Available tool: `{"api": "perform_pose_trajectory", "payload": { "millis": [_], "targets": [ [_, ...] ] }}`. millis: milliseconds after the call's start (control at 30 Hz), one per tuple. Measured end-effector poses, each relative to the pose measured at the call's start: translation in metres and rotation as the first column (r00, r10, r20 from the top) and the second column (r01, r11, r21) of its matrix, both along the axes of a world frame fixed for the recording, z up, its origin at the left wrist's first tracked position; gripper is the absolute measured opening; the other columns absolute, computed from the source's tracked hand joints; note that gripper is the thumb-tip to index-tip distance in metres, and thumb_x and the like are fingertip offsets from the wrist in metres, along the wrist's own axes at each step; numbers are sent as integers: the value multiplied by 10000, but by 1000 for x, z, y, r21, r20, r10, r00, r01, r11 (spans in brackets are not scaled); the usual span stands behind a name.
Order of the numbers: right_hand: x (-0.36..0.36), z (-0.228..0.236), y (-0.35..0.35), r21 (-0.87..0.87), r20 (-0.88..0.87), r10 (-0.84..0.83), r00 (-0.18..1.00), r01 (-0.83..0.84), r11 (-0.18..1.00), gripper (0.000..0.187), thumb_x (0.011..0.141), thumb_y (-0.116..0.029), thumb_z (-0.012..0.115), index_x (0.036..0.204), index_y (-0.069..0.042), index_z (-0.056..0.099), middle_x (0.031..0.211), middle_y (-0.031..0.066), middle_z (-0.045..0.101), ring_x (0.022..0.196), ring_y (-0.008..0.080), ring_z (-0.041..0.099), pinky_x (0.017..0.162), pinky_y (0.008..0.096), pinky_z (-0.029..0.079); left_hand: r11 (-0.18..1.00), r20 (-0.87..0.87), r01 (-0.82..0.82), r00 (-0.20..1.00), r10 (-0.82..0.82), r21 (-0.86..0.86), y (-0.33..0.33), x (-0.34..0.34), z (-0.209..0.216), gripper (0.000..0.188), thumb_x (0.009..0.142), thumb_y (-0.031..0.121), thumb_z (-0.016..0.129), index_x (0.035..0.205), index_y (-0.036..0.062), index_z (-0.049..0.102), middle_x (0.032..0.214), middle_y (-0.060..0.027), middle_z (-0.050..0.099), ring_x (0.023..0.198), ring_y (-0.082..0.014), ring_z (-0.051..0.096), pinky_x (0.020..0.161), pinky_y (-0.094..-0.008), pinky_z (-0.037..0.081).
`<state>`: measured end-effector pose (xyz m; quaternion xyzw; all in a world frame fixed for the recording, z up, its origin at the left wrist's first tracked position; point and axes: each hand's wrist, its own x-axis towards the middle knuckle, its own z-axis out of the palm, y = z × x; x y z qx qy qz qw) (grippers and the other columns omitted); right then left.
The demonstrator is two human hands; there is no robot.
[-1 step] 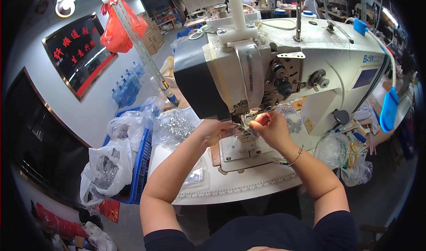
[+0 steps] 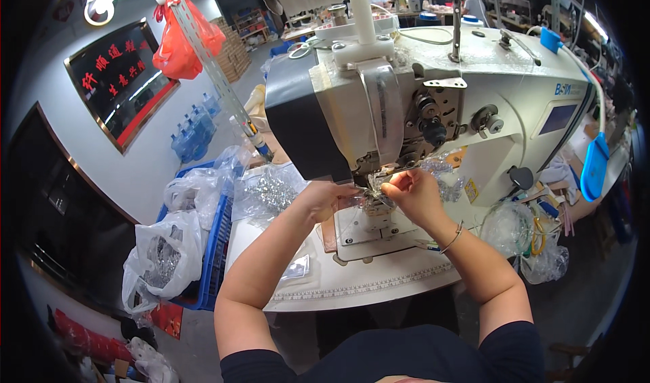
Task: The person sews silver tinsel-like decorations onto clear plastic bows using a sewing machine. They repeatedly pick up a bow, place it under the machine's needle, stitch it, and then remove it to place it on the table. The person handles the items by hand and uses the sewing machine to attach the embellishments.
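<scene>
A large white industrial sewing machine (image 2: 497, 78) with a dark end cover stands in front of me. Under its needle area, my left hand (image 2: 328, 200) and my right hand (image 2: 414, 195) pinch a small shiny clear-and-silver piece (image 2: 372, 192) from either side. The fingers of both hands are closed close to the machine's post bed (image 2: 378, 222). Fingertips and metal parts partly cover the piece, so its exact shape is hard to make out. Left of my left hand lies a heap of glittery pieces (image 2: 272, 188) on clear plastic. More glittery pieces (image 2: 447, 180) sit behind my right hand.
A blue crate (image 2: 215, 261) with plastic bags stands left of the table; a white bag (image 2: 186, 264) holds more glittery pieces. A measuring tape (image 2: 379, 285) runs along the table's front edge. Clear plastic bags (image 2: 504, 228) lie at right, below a hanging blue paddle-shaped thing (image 2: 594, 167).
</scene>
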<state>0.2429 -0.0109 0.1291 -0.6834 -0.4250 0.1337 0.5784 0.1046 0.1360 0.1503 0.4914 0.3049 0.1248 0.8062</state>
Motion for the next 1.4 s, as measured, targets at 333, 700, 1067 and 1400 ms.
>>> {"api": "perform_pose_trajectory", "payload": {
  "millis": [333,700,1067,1400],
  "targets": [
    [2,-8,6,54,35,-67,997,65,996,178,725,-135,709,686,-13,585,600,3,564,531,58,501,514,217,419,983,20,-11,1000,8,181,0,3,0,271,816,-96,528,1068,5,533,908,-23,532,874,-179,595,872,-391,538],
    [1,-2,5,-1,54,-57,997,57,998,194,723,-153,714,701,16,623,584,8,574,531,42,500,508,201,407,978,-7,5,1000,-4,207,1,7,5,320,802,-71,544,1108,23,546,1022,-63,585,898,-171,611,848,-328,529],
    [-1,-11,-4,94,57,9,998,-14,995,174,707,-107,725,738,-18,578,631,43,574,578,106,544,555,246,449,990,6,35,999,-36,136,-7,-5,4,208,795,-72,558,995,-19,540,960,-121,573,820,-225,627,797,-338,557],
    [-47,-65,-80,66,-684,342,644,-413,908,678,736,-50,727,1286,61,346,987,90,629,706,82,569,638,216,469,999,266,45,963,-44,4,-85,-99,-100,163,821,-21,591,902,80,491,1118,-147,585,934,-188,605,762,-292,513]
  ]
}}
